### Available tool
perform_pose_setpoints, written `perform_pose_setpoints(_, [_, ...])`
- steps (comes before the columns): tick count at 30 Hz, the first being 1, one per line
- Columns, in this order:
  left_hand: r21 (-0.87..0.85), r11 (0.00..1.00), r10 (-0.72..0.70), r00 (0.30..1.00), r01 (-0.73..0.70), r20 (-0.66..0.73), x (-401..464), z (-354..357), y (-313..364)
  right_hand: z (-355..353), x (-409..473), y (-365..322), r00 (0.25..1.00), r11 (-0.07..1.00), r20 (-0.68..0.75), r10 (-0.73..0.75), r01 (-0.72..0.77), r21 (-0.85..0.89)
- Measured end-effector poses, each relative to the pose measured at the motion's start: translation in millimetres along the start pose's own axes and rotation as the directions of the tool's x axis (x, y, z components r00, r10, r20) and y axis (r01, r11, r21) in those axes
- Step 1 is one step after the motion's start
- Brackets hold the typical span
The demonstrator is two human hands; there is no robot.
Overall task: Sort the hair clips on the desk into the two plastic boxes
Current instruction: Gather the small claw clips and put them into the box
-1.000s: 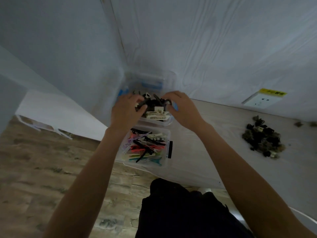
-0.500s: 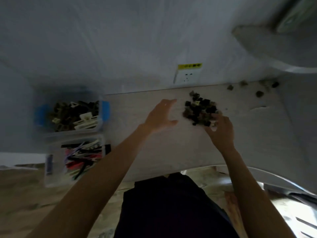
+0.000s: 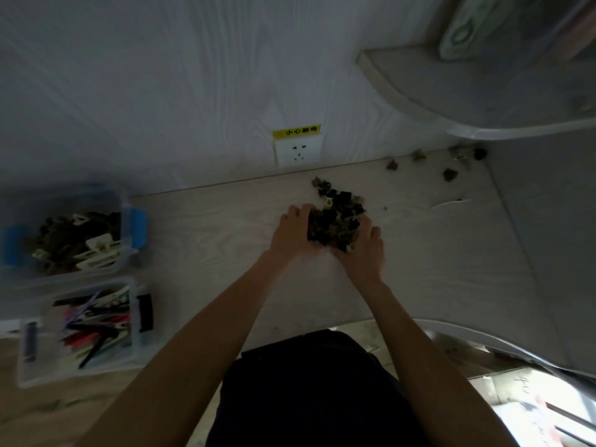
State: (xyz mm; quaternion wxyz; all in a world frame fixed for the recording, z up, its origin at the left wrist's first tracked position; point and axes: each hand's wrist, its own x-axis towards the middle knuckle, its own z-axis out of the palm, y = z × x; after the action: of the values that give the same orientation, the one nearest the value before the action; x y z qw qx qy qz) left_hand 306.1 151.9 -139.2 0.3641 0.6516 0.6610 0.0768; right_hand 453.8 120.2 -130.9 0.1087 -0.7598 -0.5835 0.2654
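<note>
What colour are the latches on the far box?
Blue latches on the far box, clearest in the head view.

- Left hand point(image 3: 295, 232), right hand point(image 3: 362, 250) — fingertips buried in the clip pile point(image 3: 337, 221), grip unclear.
- Far box point(image 3: 127, 221) — blurred, cut by left edge.
- Stray clips point(image 3: 450, 174) — too small to identify.

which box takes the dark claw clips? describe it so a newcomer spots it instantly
Start at the desk's left end, where two clear plastic boxes sit. It is the far box, nearer the wall, already holding dark and cream claw clips. Blue latches set it apart from the near box, which holds colourful long clips.
</note>
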Motion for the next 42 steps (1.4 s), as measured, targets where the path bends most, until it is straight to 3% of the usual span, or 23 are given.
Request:
perform_pose_setpoints(6, [-0.184,0.983,-0.011,0.996,-0.006,-0.094,-16,8,-4,6,-8,-7,0.985,0.984,0.079,-0.154,0.145,0.104])
perform_pose_setpoints(11, [-0.317,0.948,0.030,0.999,-0.016,0.038,-29,7,-14,5,-12,-6,0.978,0.973,0.135,-0.162,0.136,0.185])
perform_pose_setpoints(14, [-0.378,0.926,0.023,0.999,-0.013,0.022,-37,7,-16,5,-15,-8,0.982,0.969,0.123,-0.144,0.115,0.216])
perform_pose_setpoints(21, [-0.339,0.941,-0.054,0.991,0.011,-0.119,-43,6,-18,10,-18,-11,0.986,0.968,0.141,-0.085,0.048,0.248])
perform_pose_setpoints(25, [-0.340,0.940,0.005,0.998,-0.024,-0.055,-36,5,-19,9,-17,-16,0.981,0.966,0.173,-0.087,0.041,0.257])
perform_pose_setpoints(29, [-0.472,0.881,-0.004,1.000,0.001,-0.005,-38,3,-21,8,-17,-14,0.974,0.960,0.183,-0.136,0.084,0.267])
perform_pose_setpoints(32, [-0.684,0.729,-0.003,1.000,0.015,0.018,-49,-7,-22,9,-25,-21,0.970,0.927,0.170,-0.171,0.100,0.361])
perform_pose_setpoints(36, [-0.772,0.634,0.009,0.998,-0.056,-0.066,-71,-34,-33,5,-37,-49,0.952,0.861,0.185,-0.245,0.125,0.493])
perform_pose_setpoints(42, [-0.634,0.751,-0.023,0.953,-0.183,-0.303,-111,-90,-74,13,-51,-123,0.868,0.787,0.220,-0.446,0.263,0.559])
